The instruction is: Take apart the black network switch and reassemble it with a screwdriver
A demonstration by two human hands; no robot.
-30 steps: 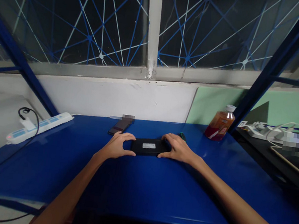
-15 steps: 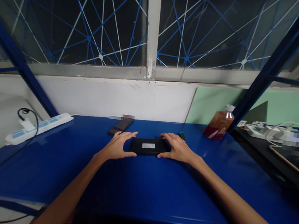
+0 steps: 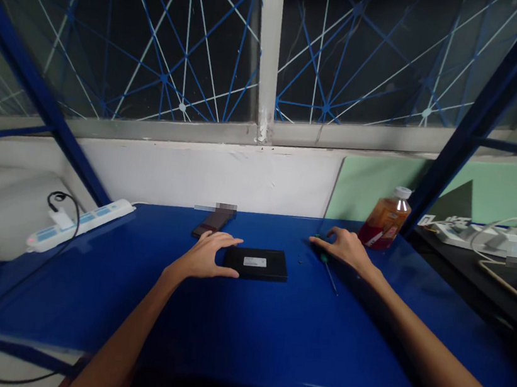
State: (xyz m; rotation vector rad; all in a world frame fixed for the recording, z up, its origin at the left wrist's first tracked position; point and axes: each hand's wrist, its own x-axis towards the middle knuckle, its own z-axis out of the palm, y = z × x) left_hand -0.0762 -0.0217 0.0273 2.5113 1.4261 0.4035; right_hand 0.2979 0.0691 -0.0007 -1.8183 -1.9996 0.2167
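A flat black device with a small white label lies on the blue table. My left hand rests at its left end, thumb and fingers spread around the edge. My right hand is off the device, farther right and back, fingers curled over the green handle of a thin screwdriver lying on the table. I cannot tell whether the fingers grip it or only touch it.
A dark phone lies behind my left hand. An orange drink bottle stands at the back right. A white power strip with a black cable sits at the left. Another strip and cables lie on the neighbouring desk.
My right hand has left the device's right end and moved right and back onto the screwdriver. The left hand stays at the device. The view shifted slightly.
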